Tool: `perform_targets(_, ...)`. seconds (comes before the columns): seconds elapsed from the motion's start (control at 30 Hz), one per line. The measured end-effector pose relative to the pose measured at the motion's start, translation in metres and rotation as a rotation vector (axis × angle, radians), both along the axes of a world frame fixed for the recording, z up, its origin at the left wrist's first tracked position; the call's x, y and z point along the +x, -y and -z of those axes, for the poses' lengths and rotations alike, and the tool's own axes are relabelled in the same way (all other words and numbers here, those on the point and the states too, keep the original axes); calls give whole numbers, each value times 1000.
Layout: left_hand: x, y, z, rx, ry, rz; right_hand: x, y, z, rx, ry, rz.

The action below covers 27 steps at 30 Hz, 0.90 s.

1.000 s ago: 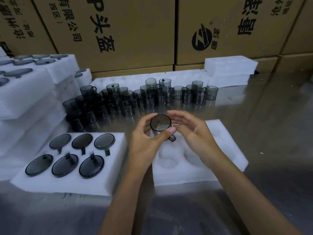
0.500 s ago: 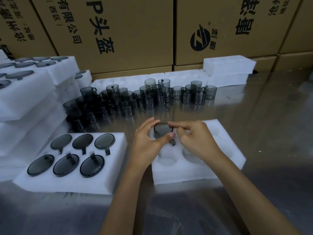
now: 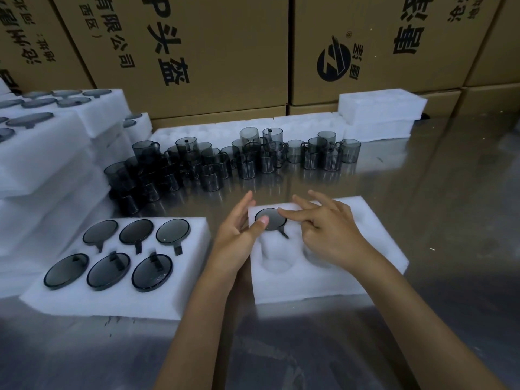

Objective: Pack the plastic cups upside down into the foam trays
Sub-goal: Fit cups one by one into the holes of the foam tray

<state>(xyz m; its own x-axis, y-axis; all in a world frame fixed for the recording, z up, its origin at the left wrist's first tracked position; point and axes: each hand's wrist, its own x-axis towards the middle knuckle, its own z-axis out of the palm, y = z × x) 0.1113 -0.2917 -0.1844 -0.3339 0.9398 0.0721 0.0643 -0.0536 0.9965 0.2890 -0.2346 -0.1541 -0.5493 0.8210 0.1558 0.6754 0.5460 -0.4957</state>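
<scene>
A smoky grey plastic cup [image 3: 272, 220] sits upside down in the far left pocket of the white foam tray [image 3: 323, 280] in front of me, its flat base level with the foam and its handle pointing toward me. My left hand [image 3: 239, 237] lies at the tray's left edge with its thumb pressing on the cup's base. My right hand [image 3: 326, 232] reaches from the right, fingers stretched, index fingertip touching the base. The tray's other pockets that I can see hold nothing. To the left lies a full foam tray [image 3: 118, 299] with several inverted cups.
Several loose grey cups [image 3: 225, 161] stand in a cluster on the steel table [image 3: 439, 209] behind the trays. Stacks of filled foam trays [image 3: 42, 142] rise at the left. More foam pieces [image 3: 380, 108] lie at the back before cardboard boxes [image 3: 219, 52].
The cup went from being held above the tray down into the far left pocket. Both hands followed it down, and their fingers have loosened from gripping to pressing on its base.
</scene>
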Motion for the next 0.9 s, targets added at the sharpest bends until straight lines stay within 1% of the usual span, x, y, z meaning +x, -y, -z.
perform_targets(0.1, -1, -1, 1, -10, 24, 4, 0, -2, 1, -40, -9, -4)
perform_targets(0.23, 0, -1, -4, -41, 4, -3, 3, -4, -1, -107, -94, -10)
perform_targets(0.33, 4, 2, -12, -62, -60, -61, 5, -5, -3, -103, -129, -19)
perform_targets(0.4, 4, -3, -24, -43, -117, -140, 4, -4, -4, -78, -133, -20)
perform_targets(0.47, -5, -20, -42, -46, -244, -247, 5, -4, -3, -91, -176, -15)
perform_targets(0.5, -14, -33, -52, -76, -345, -302, 6, -5, -3, -142, -242, -10)
perform_targets(0.57, -36, -59, -70, -197, -514, -389, 8, -8, -3, -306, -423, 16)
perform_targets(0.63, -58, -82, -79, -380, -629, -379, 9, -12, -1, -395, -533, 49)
perform_targets(0.7, -75, -98, -80, -547, -769, -318, 9, -14, 1, -404, -544, 60)
perform_targets(0.77, -84, -106, -75, -635, -894, -287, 8, -14, 3, -397, -540, 47)
perform_targets(0.83, -89, -109, -67, -673, -946, -291, 9, -15, 2, -395, -545, 37)
perform_targets(0.9, -90, -110, -60, -677, -946, -305, 9, -16, 2, -394, -543, 33)
